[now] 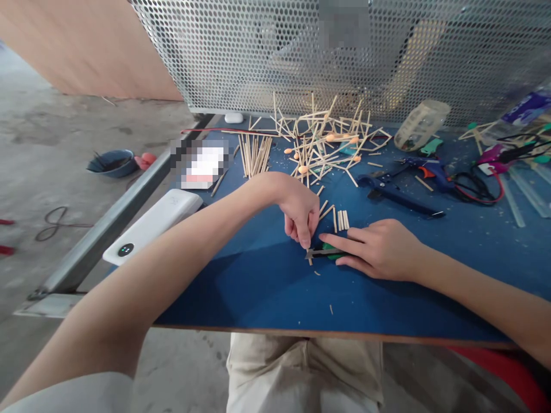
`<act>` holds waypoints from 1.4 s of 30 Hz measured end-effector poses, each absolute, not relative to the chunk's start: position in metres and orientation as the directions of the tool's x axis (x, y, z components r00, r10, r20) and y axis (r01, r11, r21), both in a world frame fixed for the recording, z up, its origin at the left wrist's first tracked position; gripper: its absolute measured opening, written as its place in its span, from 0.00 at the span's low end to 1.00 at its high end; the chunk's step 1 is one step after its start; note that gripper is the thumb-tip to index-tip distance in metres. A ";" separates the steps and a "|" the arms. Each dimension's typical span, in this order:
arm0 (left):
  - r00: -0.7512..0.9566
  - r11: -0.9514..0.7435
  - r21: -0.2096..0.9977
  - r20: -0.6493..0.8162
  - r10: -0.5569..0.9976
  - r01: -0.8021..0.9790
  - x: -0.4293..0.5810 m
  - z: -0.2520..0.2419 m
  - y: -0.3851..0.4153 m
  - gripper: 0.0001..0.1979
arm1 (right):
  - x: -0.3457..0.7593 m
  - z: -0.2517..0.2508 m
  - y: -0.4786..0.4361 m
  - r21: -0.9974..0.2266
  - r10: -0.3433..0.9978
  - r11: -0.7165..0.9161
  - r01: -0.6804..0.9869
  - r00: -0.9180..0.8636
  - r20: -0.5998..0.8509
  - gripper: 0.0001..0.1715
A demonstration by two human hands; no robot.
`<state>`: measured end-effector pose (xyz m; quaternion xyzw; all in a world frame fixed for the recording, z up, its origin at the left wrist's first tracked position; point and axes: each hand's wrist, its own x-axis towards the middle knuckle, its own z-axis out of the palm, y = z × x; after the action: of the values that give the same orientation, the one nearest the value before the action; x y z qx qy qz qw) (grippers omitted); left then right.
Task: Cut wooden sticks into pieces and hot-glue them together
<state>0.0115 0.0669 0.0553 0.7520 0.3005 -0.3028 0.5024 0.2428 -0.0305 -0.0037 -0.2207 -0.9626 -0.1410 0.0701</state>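
Observation:
My right hand (381,248) lies on the blue table (267,287), closed on a small green-handled cutter (323,251) whose metal jaws point left. My left hand (300,212) reaches down from above, fingers pinched together at the cutter's jaws; what they pinch is too small to make out. A few short cut sticks (342,219) lie just behind the hands. Small wood chips are scattered on the table near the cutter.
A bundle of long sticks (253,154) and a tangled pile of glued stick shapes (327,140) lie further back. A blue glue gun (398,192) and cables sit at right. A white power bank (152,225) lies at the left edge. A perforated metal screen (301,51) stands behind.

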 end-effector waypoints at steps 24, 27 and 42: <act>0.640 -0.314 0.574 -0.749 0.175 0.757 0.012 0.058 0.064 0.11 | 0.249 0.005 -0.031 0.183 0.370 0.907 0.380 -0.925 0.087 0.29; 0.637 -0.327 0.566 -0.751 0.174 0.757 0.013 0.059 0.064 0.11 | 0.253 0.001 -0.021 0.178 0.366 0.906 0.385 -0.922 0.131 0.29; 0.670 -0.298 0.616 -0.731 0.129 0.730 0.011 0.051 0.070 0.13 | 0.241 0.000 -0.033 0.182 0.427 0.875 0.449 -0.892 0.148 0.29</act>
<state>0.0113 0.0699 0.0510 0.7519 0.2855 -0.2892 0.5192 0.2411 -0.0329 0.0003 -0.2265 -0.9669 -0.1060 0.0515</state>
